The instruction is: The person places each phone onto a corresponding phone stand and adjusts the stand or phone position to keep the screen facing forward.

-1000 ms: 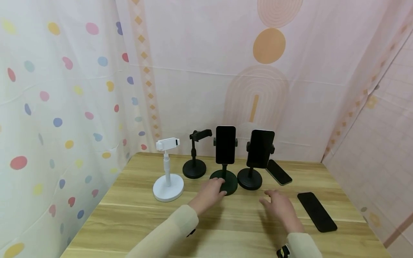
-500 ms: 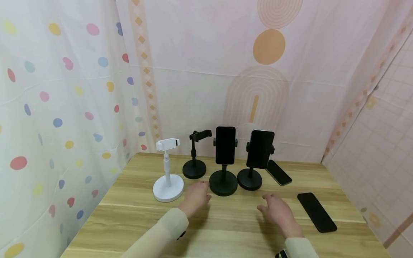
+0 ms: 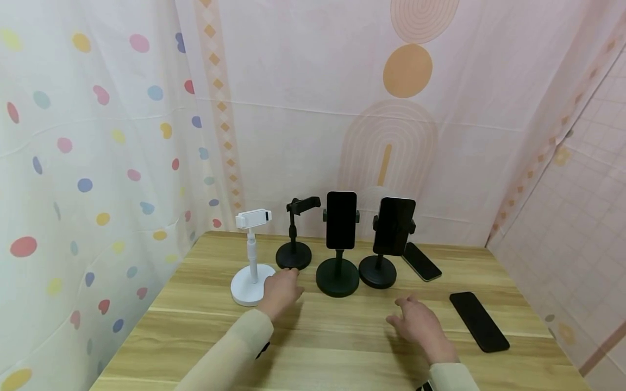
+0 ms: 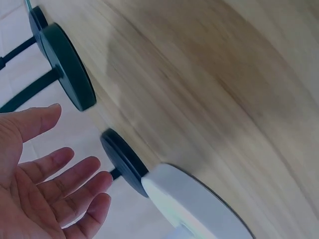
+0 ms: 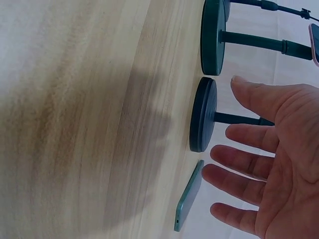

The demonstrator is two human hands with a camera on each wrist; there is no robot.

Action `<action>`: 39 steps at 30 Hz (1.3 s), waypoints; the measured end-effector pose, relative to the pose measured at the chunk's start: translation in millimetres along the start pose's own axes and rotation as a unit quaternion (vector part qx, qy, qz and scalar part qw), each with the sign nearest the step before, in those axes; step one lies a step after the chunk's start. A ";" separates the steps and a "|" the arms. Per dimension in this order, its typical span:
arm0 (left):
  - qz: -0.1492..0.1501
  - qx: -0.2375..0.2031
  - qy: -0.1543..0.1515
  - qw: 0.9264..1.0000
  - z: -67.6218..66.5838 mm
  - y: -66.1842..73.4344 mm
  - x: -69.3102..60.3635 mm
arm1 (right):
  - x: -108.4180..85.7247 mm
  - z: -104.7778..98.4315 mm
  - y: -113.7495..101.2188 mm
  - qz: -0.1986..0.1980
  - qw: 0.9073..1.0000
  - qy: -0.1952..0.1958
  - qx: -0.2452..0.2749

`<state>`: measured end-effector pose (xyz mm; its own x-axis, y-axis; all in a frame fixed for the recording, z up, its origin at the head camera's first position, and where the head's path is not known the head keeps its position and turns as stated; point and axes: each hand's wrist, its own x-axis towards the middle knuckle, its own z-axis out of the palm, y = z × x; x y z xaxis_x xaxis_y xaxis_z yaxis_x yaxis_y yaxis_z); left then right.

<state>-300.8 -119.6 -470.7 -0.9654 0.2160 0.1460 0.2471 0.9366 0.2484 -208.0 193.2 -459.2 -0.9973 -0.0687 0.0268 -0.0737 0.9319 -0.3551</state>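
My left hand (image 3: 281, 291) hovers over the table by the white phone stand (image 3: 248, 287), hiding part of its round base. In the left wrist view its fingers are loosely bent and hold nothing. My right hand (image 3: 418, 323) hangs above the table in front of the black phone stand (image 3: 377, 272), fingers relaxed and holding nothing. A dark phone (image 3: 394, 226) sits tilted in that stand's clamp. To its left, a dark green phone stand (image 3: 337, 278) holds another phone (image 3: 341, 220) upright. A smaller black phone stand (image 3: 293, 256) behind my left hand has a bare clamp, as does the white one.
Two phones lie flat on the wooden table (image 3: 337, 353): one phone (image 3: 422, 262) behind the black stand, another phone (image 3: 479, 321) right of my right hand. Patterned curtains (image 3: 293, 136) hang behind the table and at its sides.
My left hand has let go of the dark green stand's base and moved left to the white stand. The right hand has shifted slightly left and nearer. The stands have stayed put.
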 end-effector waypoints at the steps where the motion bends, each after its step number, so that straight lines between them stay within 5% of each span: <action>1: -0.005 -0.004 -0.002 1.000 -0.8 -2.8 0.1 | -0.2 0.5 0.1 0.001 1.000 0.001 -0.001; 8: -0.030 -0.028 -0.002 0.999 -8.9 -24.2 -8.8 | -2.1 1.8 0.9 0.003 1.000 -0.004 -0.006; 16: -0.071 -0.032 0.021 0.997 -16.9 -63.9 -22.8 | -3.0 2.6 1.7 0.002 1.000 -0.004 -0.004; 23: -0.111 -0.041 0.018 0.993 -24.5 -89.9 -21.9 | -4.0 6.0 -0.1 0.004 1.000 -0.003 -0.001; 28: -0.133 -0.046 0.018 0.990 -33.6 -94.8 -17.6 | -3.5 9.7 1.0 0.002 1.000 -0.001 -0.007; 39: -0.123 -0.060 0.092 0.986 -46.6 -89.6 -4.5 | -5.0 10.0 1.7 0.005 1.000 -0.006 -0.002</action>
<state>-314.8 -217.3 -449.0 -0.9685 -0.0784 0.2364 0.0260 0.9122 0.4089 -203.1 191.6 -469.3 -0.9979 -0.0640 0.0128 -0.0644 0.9342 -0.3509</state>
